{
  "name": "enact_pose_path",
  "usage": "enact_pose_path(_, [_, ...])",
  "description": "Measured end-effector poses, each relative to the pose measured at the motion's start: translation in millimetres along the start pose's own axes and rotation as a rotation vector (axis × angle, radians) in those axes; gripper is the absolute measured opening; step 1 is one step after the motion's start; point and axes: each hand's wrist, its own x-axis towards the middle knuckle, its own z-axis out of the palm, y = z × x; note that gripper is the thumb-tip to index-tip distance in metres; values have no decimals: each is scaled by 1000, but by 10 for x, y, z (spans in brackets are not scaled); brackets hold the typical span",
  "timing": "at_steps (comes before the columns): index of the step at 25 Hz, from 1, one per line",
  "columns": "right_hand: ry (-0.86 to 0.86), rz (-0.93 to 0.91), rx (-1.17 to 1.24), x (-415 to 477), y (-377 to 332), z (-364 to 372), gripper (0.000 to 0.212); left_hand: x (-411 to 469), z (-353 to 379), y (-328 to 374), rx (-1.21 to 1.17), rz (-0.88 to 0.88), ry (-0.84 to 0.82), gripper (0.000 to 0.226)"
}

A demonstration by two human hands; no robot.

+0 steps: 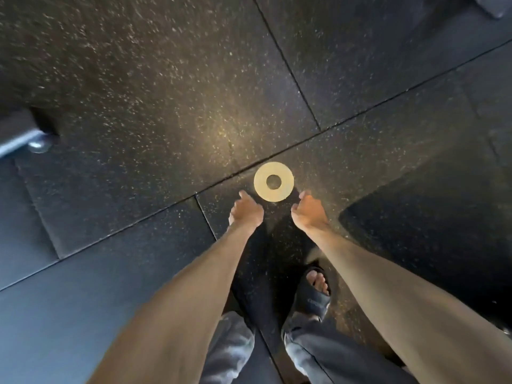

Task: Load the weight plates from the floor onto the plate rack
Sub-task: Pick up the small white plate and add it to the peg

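Observation:
One small pale yellow weight plate (273,181) with a round centre hole lies flat on the black speckled rubber floor. Both my arms reach down toward it. My left hand (246,210) hovers just below and left of the plate, fingers loosely curled, holding nothing. My right hand (308,209) is just below and right of the plate, fingers apart, also holding nothing. Neither hand touches the plate. No plate rack is in view.
A metal tube with a rounded foot (36,141) juts in at the left edge. A dark flat mat (432,225) lies to the right of the plate. My foot in a dark sandal (314,291) stands below my hands. A dark object (496,6) sits in the top right corner.

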Motion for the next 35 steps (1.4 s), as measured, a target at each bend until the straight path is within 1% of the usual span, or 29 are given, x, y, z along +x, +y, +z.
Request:
enact_pose_path(2, [32, 29, 58, 433, 57, 233, 38, 488, 228, 40, 2, -12, 30, 51])
enact_pose_path(5, [76, 32, 60, 916, 112, 497, 43, 1038, 538, 125, 21, 3, 60, 65])
enact_pose_path(9, [138, 25, -19, 1301, 90, 739, 72, 1432, 781, 188, 134, 50, 150, 81])
enact_pose_path(11, [177, 33, -80, 1425, 53, 807, 78, 1560, 833, 199, 178, 94, 192, 78])
enact_pose_path(12, [187, 25, -103, 1463, 20, 811, 76, 1608, 845, 197, 191, 112, 211, 72])
enact_pose_path(14, [199, -28, -140, 1480, -86, 776, 65, 1640, 799, 169, 194, 121, 224, 62])
enact_pose_path(16, [222, -96, -188, 1366, -187, 688, 57, 1522, 653, 145, 169, 95, 214, 62])
enact_pose_path(19, [191, -157, -269, 918, -401, 421, 57, 1059, 239, 82, 213, 47, 199, 74])
enact_pose_path(23, [156, -209, -320, -216, -894, -240, 62, -40, -694, 94, 203, 36, 196, 74])
enact_pose_path(25, [135, -268, -304, -914, -1217, -637, 60, -744, -1261, 78, 155, 23, 221, 75])
enact_pose_path(28, [21, -310, -159, -1993, -1655, -1172, 51, -1896, -2047, -58, 57, 16, 264, 78])
enact_pose_path(31, [-212, -313, 105, -3029, -2020, -1561, 40, -2982, -2618, -422, -23, -7, 290, 69])
enact_pose_path(33, [-346, -303, 282, -3604, -2204, -1680, 29, -3550, -2839, -694, -94, -79, 269, 60])
enact_pose_path(34, [-400, -287, 321, -3863, -2255, -1702, 25, -3790, -2873, -831, -147, -139, 245, 59])
enact_pose_path(35, [-432, -288, 309, -4138, -2301, -1702, 22, -4064, -2894, -974, -200, -206, 235, 62])
